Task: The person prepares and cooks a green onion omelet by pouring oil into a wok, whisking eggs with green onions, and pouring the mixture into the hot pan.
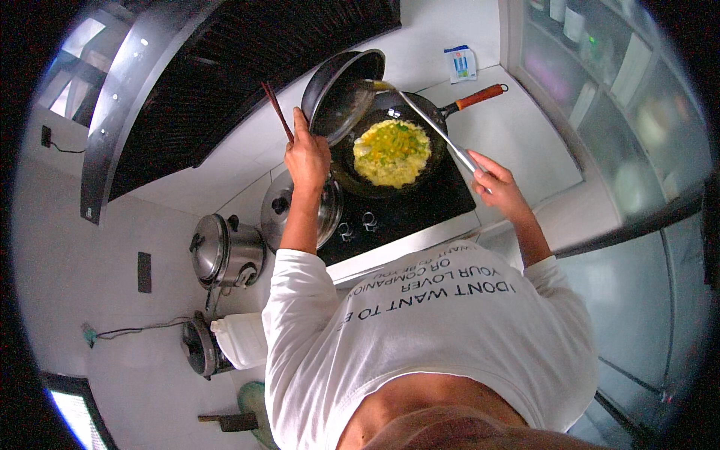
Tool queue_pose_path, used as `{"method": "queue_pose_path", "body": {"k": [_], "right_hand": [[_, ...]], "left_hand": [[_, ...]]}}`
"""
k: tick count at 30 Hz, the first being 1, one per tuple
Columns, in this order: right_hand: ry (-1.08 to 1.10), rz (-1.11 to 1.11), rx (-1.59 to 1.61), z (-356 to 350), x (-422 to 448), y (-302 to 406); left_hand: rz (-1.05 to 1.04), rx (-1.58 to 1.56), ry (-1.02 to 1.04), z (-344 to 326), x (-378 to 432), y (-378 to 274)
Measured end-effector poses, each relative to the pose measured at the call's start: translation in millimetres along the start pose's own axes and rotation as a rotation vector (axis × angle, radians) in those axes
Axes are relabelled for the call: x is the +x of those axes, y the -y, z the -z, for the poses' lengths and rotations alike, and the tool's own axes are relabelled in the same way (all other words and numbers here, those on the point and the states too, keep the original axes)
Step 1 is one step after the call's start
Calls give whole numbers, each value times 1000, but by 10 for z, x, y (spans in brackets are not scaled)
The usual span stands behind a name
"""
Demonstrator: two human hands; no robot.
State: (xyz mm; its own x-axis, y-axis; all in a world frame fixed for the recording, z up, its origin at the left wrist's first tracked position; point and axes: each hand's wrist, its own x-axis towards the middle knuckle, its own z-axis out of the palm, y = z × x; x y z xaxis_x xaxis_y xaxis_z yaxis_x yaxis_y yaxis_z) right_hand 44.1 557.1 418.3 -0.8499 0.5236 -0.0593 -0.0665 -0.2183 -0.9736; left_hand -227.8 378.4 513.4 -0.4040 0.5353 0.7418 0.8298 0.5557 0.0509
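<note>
My left hand (307,152) grips a tilted metal bowl (344,109) by its rim, its mouth leaning over the pan. Dark red chopsticks (274,106) stick out from under the same hand. In my right hand (496,184) is the handle of a long metal cooking utensil (432,123); its head is at the bowl's mouth, and I cannot tell if it is a ladle or a spatula. Below them, a round of yellow egg with green bits (392,154) lies in a black frying pan (365,190). The pan's wooden handle (481,97) points to the far right.
A steel lid (304,225) covers the left of the black cooktop (405,216). Further left stand a steel cooker (225,250), a white plastic container (242,340) and a dark pot (197,344). A cleaver (233,422) rests near a green board (251,394). The range hood (236,67) overhangs.
</note>
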Motion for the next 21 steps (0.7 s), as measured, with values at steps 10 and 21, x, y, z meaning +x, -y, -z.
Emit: {"method": "queue_pose_path", "body": {"k": [10, 21], "right_hand": [[-1, 33, 37, -18, -132, 116], [21, 250, -278, -44, -137, 93]], "left_hand": [[-23, 25, -32, 61, -44, -33], [-22, 38, -3, 70, -58, -62]]}}
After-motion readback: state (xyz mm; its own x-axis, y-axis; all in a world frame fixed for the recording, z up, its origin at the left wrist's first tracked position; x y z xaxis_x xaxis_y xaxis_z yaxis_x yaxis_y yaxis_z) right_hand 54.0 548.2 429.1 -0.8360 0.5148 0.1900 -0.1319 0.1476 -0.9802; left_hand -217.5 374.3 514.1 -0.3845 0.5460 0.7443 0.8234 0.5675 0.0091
